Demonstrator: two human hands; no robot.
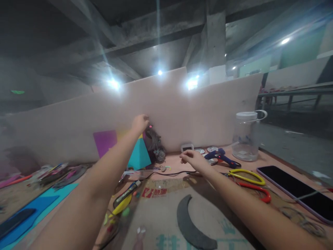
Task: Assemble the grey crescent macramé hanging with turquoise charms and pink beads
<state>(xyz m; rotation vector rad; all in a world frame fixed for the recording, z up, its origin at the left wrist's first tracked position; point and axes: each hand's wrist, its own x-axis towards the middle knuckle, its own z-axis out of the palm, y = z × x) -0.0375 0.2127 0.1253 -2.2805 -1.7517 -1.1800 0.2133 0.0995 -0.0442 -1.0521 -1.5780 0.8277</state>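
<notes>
My left hand [141, 122] is raised at the far side of the table, its fingers curled above a dark grey shaggy bundle [156, 144] against the pale board. A tiny pink bit [150, 126] shows beside the fingertips; what they hold, if anything, is hidden. Over the table's middle, my right hand [192, 159] hovers with fingers loosely bent and slightly apart, holding nothing visible. A curved dark grey piece [192, 225] lies on the cardboard [156, 215] between my forearms. Purple [105, 142] and turquoise [140, 156] sheets stand behind my left arm.
To the right are a blue glue gun [221, 157], scissors with yellow and red handles [247, 176], a phone [293, 191] and a clear lidded jar [245, 137]. A utility knife [126, 194] lies left. A pale upright board [208, 114] closes off the back.
</notes>
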